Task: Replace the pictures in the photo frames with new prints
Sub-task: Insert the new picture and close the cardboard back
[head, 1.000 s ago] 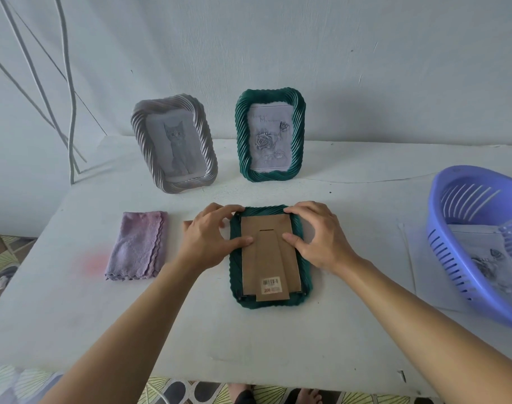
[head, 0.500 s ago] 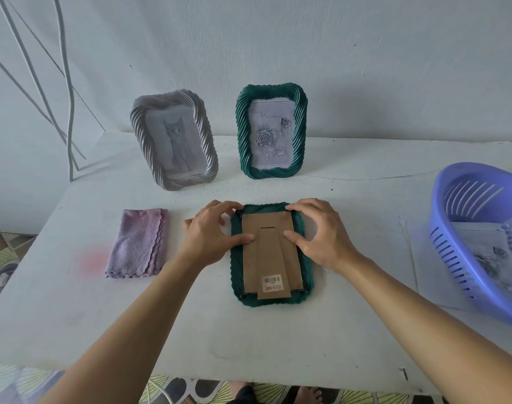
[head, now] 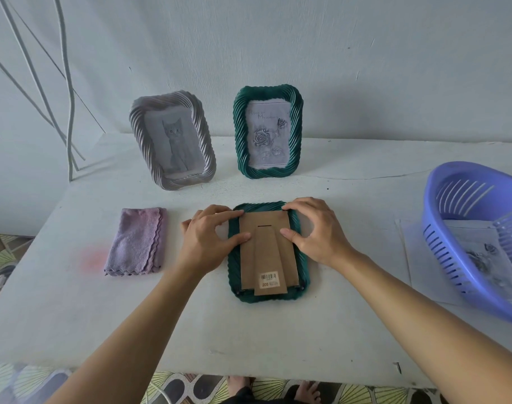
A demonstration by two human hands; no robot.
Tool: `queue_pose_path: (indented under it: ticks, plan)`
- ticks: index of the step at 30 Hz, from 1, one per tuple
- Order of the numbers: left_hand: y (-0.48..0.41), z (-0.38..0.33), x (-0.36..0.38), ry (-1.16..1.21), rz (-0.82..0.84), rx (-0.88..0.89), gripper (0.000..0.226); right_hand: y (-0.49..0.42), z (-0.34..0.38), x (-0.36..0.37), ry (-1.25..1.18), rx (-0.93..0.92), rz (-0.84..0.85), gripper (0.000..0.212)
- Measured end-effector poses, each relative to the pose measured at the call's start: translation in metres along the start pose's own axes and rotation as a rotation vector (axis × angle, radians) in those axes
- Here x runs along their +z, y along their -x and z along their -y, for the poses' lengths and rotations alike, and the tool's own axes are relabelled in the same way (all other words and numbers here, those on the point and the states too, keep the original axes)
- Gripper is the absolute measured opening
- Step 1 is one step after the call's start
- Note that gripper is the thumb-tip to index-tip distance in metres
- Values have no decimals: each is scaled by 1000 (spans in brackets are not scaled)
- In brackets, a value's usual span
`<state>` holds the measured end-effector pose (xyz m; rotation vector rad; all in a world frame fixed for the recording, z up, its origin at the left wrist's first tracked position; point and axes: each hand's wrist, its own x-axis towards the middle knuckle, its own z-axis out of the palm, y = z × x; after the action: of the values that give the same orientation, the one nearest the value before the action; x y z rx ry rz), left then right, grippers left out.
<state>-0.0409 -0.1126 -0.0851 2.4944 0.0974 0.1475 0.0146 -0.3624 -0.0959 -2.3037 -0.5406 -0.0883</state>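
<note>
A dark green photo frame (head: 302,284) lies face down on the white table (head: 74,316), its brown cardboard back (head: 268,252) and folded stand facing up. My left hand (head: 208,243) rests on the frame's upper left corner, thumb pressing the cardboard's left edge. My right hand (head: 316,231) covers the upper right corner, thumb on the cardboard's right edge. Behind stand a grey frame (head: 173,144) with a cat picture and a second green frame (head: 268,132) with a rose print.
A folded lilac cloth (head: 136,242) lies left of my hands. A purple slotted basket (head: 476,237) at the right edge holds rose prints and sits on a paper sheet. White cables hang at the far left.
Both hands stay on the top corners of the face-down frame with only slight finger shifts. The view has tilted a little.
</note>
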Motion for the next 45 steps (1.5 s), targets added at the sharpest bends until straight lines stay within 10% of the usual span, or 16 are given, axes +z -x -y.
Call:
queue_pose_path:
  ticks: [20,30,41,45]
  plan:
    - [3,-6,-2,-60,-31,27,49,4,5,-4,-40,15,-32,51]
    - [19,-14,7,-166,-168,200,8,19,21,7,198,-169,-159,9]
    - [50,5,-21,-214,301,259,55,46,12,-16,4,-77,109,23]
    - [62,7,-17,-155,237,261,58,55,13,-17,2,-68,175,32]
